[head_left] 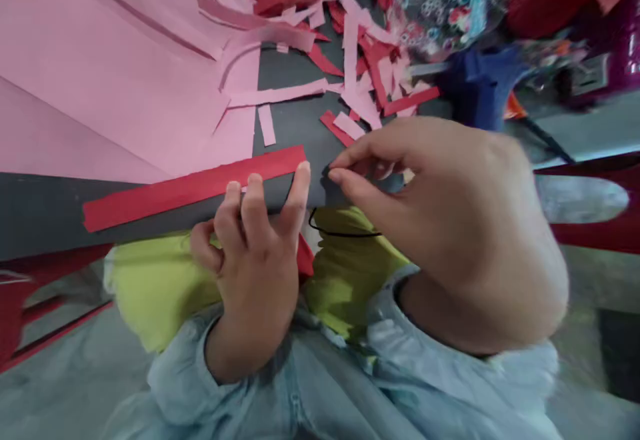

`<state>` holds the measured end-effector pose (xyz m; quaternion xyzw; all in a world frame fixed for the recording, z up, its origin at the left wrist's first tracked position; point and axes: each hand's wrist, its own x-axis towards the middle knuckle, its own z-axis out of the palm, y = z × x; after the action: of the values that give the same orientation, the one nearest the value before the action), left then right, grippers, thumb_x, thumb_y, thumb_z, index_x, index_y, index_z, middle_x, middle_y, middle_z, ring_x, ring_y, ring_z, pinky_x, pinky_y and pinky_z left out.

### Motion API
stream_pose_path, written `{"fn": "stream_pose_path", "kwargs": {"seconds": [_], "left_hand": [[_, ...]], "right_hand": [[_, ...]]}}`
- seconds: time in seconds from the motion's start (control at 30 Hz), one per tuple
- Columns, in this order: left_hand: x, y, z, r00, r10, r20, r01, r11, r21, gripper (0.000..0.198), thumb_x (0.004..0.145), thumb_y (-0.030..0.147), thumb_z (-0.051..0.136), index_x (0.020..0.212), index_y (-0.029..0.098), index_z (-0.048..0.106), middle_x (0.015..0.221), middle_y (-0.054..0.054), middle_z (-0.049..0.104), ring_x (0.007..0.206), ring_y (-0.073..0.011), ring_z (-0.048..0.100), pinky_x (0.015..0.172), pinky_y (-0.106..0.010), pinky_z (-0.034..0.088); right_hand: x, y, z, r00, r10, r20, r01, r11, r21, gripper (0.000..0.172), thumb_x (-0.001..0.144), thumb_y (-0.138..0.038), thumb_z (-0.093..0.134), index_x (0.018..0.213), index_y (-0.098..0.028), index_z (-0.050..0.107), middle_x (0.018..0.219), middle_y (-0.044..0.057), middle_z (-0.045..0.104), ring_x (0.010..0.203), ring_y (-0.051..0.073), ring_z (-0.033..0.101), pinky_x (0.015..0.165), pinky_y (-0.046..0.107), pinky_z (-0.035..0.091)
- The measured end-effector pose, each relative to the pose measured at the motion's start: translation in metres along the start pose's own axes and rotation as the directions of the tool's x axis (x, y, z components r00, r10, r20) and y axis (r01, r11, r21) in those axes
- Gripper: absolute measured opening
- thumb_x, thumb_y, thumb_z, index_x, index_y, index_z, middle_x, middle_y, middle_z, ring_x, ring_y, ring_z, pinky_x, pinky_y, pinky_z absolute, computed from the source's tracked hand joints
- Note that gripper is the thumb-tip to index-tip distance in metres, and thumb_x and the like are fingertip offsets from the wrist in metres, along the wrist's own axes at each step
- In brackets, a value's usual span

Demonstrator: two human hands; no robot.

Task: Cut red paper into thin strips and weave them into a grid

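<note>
A long red paper strip (195,187) lies slantwise along the near edge of the dark grey table. My left hand (257,247) rests at the strip's lower edge, fingers spread, with the index fingertip by its right end. To the right of that end, my right hand (445,207) hovers over the table edge, thumb and index finger pinched together. Whatever sits between those fingertips, if anything, is too small to make out. A thin black cord (345,234) curves below the right hand, in front of the yellow-green cloth on my lap.
Large pink paper sheets (125,87) cover the left side. Pink and red paper scraps (353,60) are heaped at the back middle. A clear bag of small beads and trinkets (435,10) lies at the back right, near a blurred blue object (477,83).
</note>
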<state>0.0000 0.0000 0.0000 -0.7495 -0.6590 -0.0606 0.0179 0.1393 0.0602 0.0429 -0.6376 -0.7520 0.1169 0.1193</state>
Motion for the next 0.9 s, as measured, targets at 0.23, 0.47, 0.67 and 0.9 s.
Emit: {"fn": "stream_pose_path", "kwargs": {"seconds": [0.23,0.47,0.67,0.9], "left_hand": [[-0.001,0.002,0.003,0.999,0.033,-0.036,-0.032,0.999,0.016,0.062,0.091,0.009,0.051,0.147,0.034,0.044,0.139,-0.018,0.055,0.126,-0.0355,0.054,0.093,-0.052,0.039],[-0.008,-0.005,0.003,0.998,0.047,-0.048,-0.049,0.998,-0.042,0.057,0.091,0.008,0.045,0.147,0.021,0.045,0.143,-0.014,0.055,0.131,-0.0299,0.051,0.097,-0.044,0.034],[-0.012,-0.009,-0.002,0.999,-0.003,-0.038,-0.001,0.995,-0.104,0.056,0.092,0.012,0.045,0.147,0.012,0.043,0.145,-0.011,0.055,0.133,-0.0271,0.05,0.105,-0.043,0.025],[-0.018,-0.022,-0.007,0.996,-0.084,-0.041,0.078,0.988,-0.135,0.054,0.091,0.013,0.046,0.145,0.009,0.044,0.145,-0.015,0.055,0.134,-0.0299,0.049,0.104,-0.044,0.025]], "right_hand": [[-0.002,-0.003,0.008,0.996,-0.078,-0.037,0.08,0.996,0.042,0.016,0.087,-0.017,0.062,0.09,-0.02,0.078,0.082,0.007,0.073,0.076,0.024,0.066,0.066,0.034,0.045],[-0.009,-0.017,0.013,0.994,-0.088,0.063,0.093,0.992,-0.085,0.026,0.09,-0.017,0.052,0.091,-0.023,0.078,0.077,0.006,0.066,0.076,0.023,0.061,0.064,0.033,0.041],[-0.011,-0.031,0.015,0.988,-0.01,0.151,0.048,0.967,-0.249,0.031,0.096,-0.023,0.046,0.098,-0.021,0.077,0.069,0.006,0.06,0.071,0.022,0.056,0.061,0.033,0.032],[-0.012,-0.041,0.014,0.984,-0.026,0.174,0.094,0.914,-0.394,0.035,0.098,-0.022,0.042,0.088,-0.019,0.075,0.063,0.006,0.06,0.064,0.021,0.055,0.058,0.033,0.023]]}}
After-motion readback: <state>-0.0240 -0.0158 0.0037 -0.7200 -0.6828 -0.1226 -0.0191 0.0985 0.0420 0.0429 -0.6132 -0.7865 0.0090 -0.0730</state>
